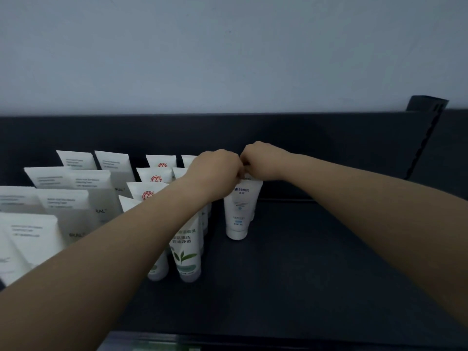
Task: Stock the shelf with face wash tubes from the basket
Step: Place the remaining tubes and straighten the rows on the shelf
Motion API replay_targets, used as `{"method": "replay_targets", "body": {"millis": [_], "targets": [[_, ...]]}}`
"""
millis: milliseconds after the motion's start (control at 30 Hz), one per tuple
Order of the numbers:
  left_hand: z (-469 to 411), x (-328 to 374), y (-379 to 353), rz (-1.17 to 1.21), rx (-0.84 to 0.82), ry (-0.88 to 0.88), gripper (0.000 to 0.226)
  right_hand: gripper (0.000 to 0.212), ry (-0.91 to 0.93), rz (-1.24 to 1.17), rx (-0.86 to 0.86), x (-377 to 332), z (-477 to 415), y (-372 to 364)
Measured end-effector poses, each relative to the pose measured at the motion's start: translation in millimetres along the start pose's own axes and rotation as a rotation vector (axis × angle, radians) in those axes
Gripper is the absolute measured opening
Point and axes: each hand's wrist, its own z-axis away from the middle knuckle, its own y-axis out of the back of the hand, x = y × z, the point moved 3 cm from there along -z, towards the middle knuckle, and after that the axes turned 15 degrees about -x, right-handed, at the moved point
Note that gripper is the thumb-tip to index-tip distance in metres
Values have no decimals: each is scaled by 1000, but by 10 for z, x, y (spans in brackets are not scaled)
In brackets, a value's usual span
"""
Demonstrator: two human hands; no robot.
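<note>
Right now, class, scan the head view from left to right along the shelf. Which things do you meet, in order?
grey-lettered white tubes → green-leaf tubes → blue-logo tube → bare shelf → slotted upright

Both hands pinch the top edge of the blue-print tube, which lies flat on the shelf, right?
Not flat: the head view shows the blue-print tube standing upright on its cap on the shelf. The left hand and right hand do pinch its top edge.
</note>
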Motion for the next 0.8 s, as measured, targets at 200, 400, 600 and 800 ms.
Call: {"method": "replay_targets", "body": {"millis": [200,400,600,800], "targets": [[38,0,27,-26,-30,24,32,34,1,-19,-17,-19,-18,-14],[62,2,41,-73,-44,44,33,33,-8,-42,-23,-21,-23,-27],[50,-25,7,-68,-86,62,31,24,-10,-66,-35,-31,-32,-44],[29,-28,-18,9,-129,66,34,21,3,-56,-4,-50,-6,-18]]}}
